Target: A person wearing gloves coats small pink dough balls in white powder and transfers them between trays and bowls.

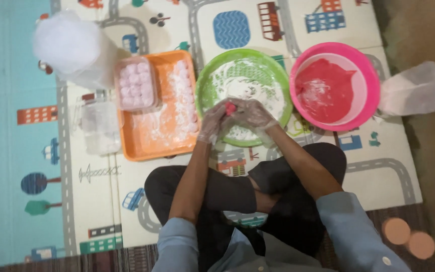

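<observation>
**Over the green bowl: both gloved hands pinch one pink lump**

Nearest to you, your crossed legs in dark trousers (278, 201) rest on the printed play mat (91, 166), and off by your right knee two round peach-coloured discs (409, 238) lie side by side on the darker floor. Your forearms reach forward from blue sleeves and meet above the near rim of the green bowl (244, 95).

Your left hand (212, 122) and your right hand (251, 115), both in thin clear gloves, are pressed together around one small pink dough piece (230, 107). The fingers of both hands close on it, so only its top shows between them. It sits over the floured inside of the green bowl, not touching the bowl as far as you can tell.

Just left of your left hand lies one orange tray (152, 141), dusted white, with a row of pale balls along its far right edge; their count is too blurred to tell. One clear box (136, 83) of pale pink balls sits on the tray's far left corner. A clear lidded container (100, 126) stands against the tray's left side.

Right of the green bowl, touching it, is one pink bowl (373, 85) holding red dough (328, 90). Beyond it lies one clear plastic bag (413, 88). At the far left stands one wrapped stack of clear containers (74, 48).
</observation>
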